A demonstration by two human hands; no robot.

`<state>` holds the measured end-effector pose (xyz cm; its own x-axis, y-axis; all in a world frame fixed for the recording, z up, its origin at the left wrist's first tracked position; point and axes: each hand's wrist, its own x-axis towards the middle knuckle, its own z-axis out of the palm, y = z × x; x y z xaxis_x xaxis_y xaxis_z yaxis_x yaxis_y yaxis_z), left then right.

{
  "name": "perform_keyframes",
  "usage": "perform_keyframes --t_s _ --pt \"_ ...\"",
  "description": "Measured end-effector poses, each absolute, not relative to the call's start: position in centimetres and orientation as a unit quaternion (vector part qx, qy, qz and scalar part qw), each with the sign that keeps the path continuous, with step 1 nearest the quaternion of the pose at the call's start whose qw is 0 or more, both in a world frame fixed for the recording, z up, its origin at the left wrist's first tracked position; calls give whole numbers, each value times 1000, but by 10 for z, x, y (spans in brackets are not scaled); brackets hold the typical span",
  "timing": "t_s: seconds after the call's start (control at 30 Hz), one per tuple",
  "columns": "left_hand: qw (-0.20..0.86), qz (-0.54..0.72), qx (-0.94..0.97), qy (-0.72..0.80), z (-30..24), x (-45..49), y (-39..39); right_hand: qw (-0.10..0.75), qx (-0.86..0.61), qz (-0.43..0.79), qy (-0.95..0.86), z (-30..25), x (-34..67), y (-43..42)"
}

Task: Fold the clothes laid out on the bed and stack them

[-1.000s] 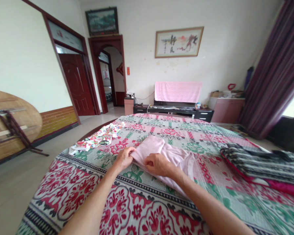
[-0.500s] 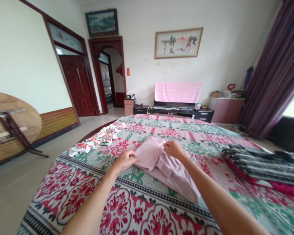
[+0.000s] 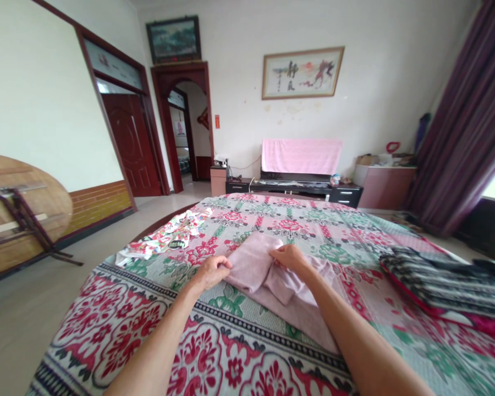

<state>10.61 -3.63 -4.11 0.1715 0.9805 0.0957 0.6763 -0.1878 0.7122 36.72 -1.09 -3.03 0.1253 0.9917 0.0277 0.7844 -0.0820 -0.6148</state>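
Note:
A pale pink garment (image 3: 253, 264) lies partly folded on a floral red, green and white bedspread (image 3: 239, 352). My left hand (image 3: 209, 271) is closed, pinching the garment's left near edge. My right hand (image 3: 289, 257) rests on the garment's middle, fingers curled on a fold of the cloth. Part of the garment trails toward me under my right forearm.
A crumpled printed cloth (image 3: 165, 237) lies on the bed at the left. A stack of striped dark folded fabric (image 3: 445, 286) sits at the right. A folded round wooden table (image 3: 20, 209) leans by the left wall. A pink towel (image 3: 301, 155) covers a low cabinet beyond.
My right hand went from the near middle of the garment out to its far side, carrying a fold over, and now presses on it. My left hand kept its grip.

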Motion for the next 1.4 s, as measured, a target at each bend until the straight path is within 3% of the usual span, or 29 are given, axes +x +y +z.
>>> perform_keyframes --t_s 0.13,0.3,0.43,0.6,0.77,0.97,1.4 --pt "248 297 725 570 -42 106 -33 195 -723 103 -654 -26 369 -13" --pt "195 236 709 635 -34 111 -32 207 -736 25 -644 -17 376 0" --pt "149 168 712 665 -30 115 -36 168 -745 42 -644 -19 385 15" --pt "109 198 711 666 -24 122 -45 155 -755 49 -636 -26 414 13" --pt "16 318 816 483 -18 154 -66 114 -783 22 -611 -29 466 -13" --pt "19 289 923 255 -27 203 -96 158 -754 38 -637 -36 494 -34" --pt "-13 142 966 217 -28 256 -129 198 -722 108 -654 -35 497 -37"
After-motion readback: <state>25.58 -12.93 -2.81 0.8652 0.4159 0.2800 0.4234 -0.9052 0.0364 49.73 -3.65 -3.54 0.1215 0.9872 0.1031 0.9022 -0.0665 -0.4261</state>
